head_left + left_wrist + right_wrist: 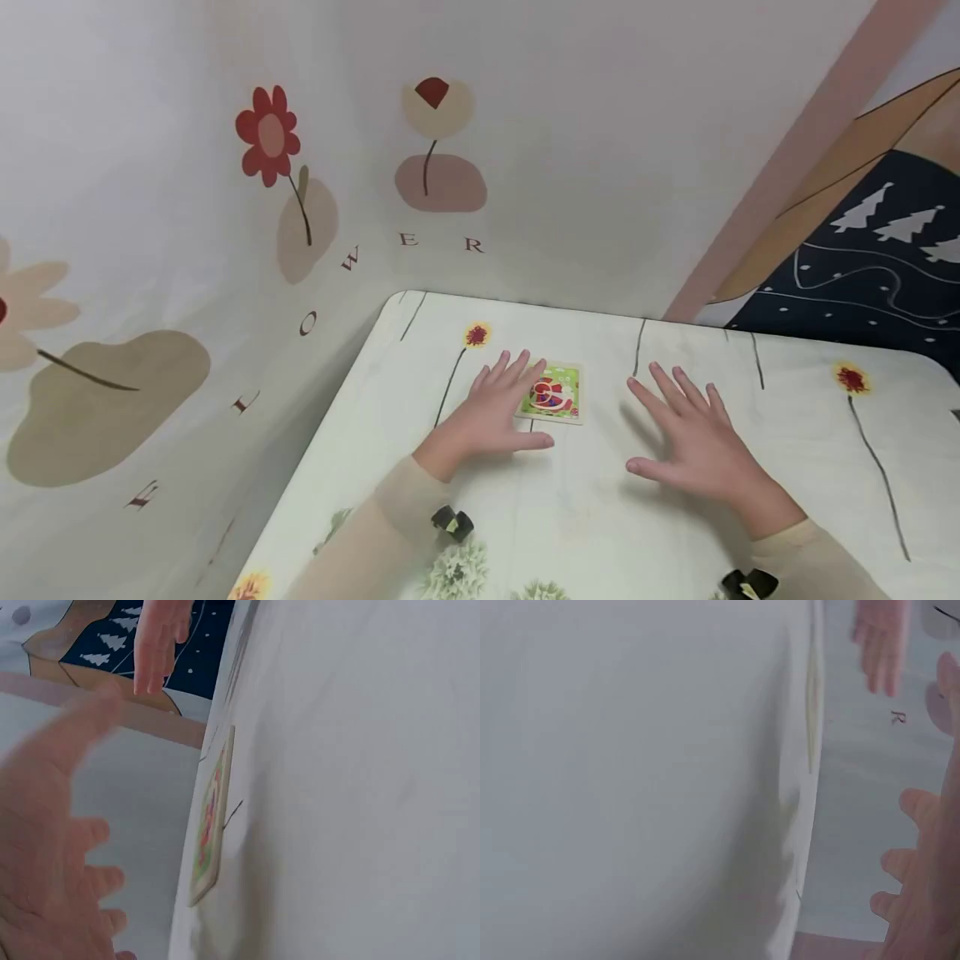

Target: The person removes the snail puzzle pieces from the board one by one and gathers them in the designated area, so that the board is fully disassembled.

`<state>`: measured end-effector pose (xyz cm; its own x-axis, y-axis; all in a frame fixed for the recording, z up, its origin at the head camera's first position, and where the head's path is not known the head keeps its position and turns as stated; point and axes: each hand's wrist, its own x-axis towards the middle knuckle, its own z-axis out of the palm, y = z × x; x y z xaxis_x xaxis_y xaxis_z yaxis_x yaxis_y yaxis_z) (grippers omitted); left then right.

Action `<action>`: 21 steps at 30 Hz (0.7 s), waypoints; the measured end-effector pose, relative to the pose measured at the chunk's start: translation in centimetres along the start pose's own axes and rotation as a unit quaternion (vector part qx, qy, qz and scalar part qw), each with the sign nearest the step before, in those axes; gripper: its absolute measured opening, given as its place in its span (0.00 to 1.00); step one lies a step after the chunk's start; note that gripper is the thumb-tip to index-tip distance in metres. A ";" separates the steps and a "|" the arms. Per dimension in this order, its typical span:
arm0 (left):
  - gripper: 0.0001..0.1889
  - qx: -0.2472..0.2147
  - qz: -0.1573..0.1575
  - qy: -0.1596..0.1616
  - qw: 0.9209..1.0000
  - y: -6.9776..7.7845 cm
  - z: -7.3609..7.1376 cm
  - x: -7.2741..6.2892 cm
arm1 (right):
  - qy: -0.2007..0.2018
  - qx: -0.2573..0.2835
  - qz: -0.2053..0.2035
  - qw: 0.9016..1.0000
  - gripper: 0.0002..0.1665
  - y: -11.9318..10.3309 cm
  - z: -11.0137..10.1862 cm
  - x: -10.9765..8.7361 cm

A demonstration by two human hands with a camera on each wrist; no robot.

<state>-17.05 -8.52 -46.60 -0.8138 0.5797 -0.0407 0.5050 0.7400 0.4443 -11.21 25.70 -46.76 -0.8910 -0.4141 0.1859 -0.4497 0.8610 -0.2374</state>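
A small square wooden puzzle board (553,393) with a green background and a red and purple snail-like picture lies flat on the table. In the head view my left hand (491,411) hovers beside it, fingers spread, the fingertips overlapping its left edge. The left wrist view shows a gap between that hand (45,840) and the board (210,825). To the right of the board, my right hand (693,437) is held over the table with fingers spread and nothing in it. The right wrist view catches the board edge-on as a thin strip (812,705).
A white cloth with printed flowers covers the table (592,517). Behind and to the left hangs a pale curtain (570,167) with flower prints and letters. A dark blue panel with white trees (892,250) is at the right.
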 end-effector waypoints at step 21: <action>0.39 0.006 -0.079 0.095 0.992 -2.4 4.2 0.4 | 0.077 0.202 0.067 0.974 0.29 -4.7 7.1 6.0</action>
<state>-17.38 -8.57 -51.45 -0.9218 0.3828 0.0618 0.3700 0.8209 0.4351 -14.86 17.07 -51.25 -0.9374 -0.2310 0.2606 -0.3459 0.7045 -0.6197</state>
